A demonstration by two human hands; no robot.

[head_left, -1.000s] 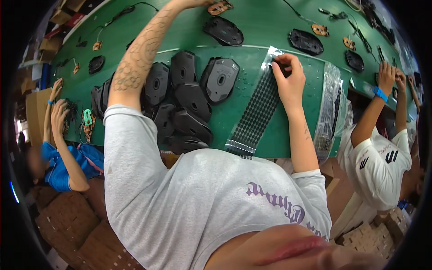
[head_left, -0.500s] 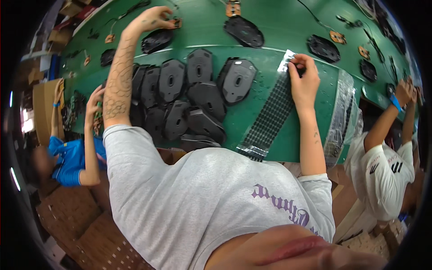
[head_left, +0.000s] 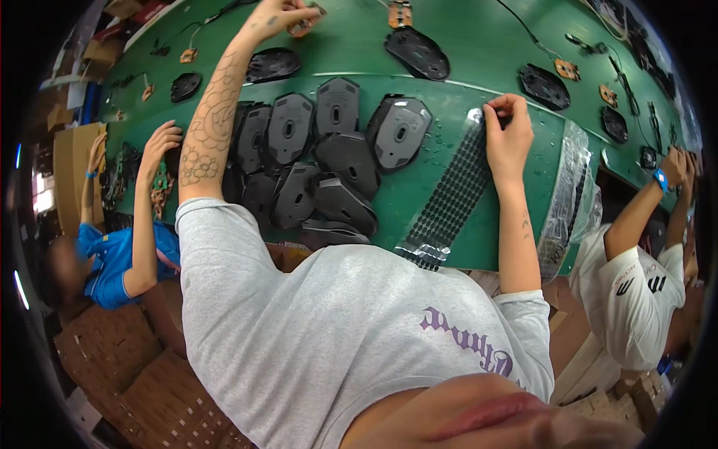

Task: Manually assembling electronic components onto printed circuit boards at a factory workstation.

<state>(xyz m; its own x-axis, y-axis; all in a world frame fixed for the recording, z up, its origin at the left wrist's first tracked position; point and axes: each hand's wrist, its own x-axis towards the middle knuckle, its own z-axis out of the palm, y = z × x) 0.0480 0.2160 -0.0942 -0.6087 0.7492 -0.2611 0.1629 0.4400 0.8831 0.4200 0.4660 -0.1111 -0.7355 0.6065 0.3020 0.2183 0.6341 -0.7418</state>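
Note:
My left hand [head_left: 280, 19] reaches to the far part of the green table, its fingers closed around a small orange-brown circuit board [head_left: 301, 30]. Just nearer to me lies an open black mouse shell [head_left: 274, 65]. My right hand [head_left: 510, 135] pinches the upper end of a clear strip with rows of black pads [head_left: 455, 179], which slants down toward my body. Between my arms sits a pile of black mouse housings [head_left: 290, 123], several showing their undersides. One mouse housing [head_left: 400, 133] stands apart at the pile's right, near the strip.
Farther back on the green table [head_left: 464, 45] are more open shells [head_left: 417, 54], circuit boards [head_left: 400, 13] and cables. Clear plastic wrapping [head_left: 566, 194] lies right of my right arm. A person in blue [head_left: 123, 262] works at left, another in white [head_left: 632, 288] at right.
My left hand has moved farther away and to the right, with the circuit board in its fingers. My right hand stays at the strip's upper end, nearly unmoved.

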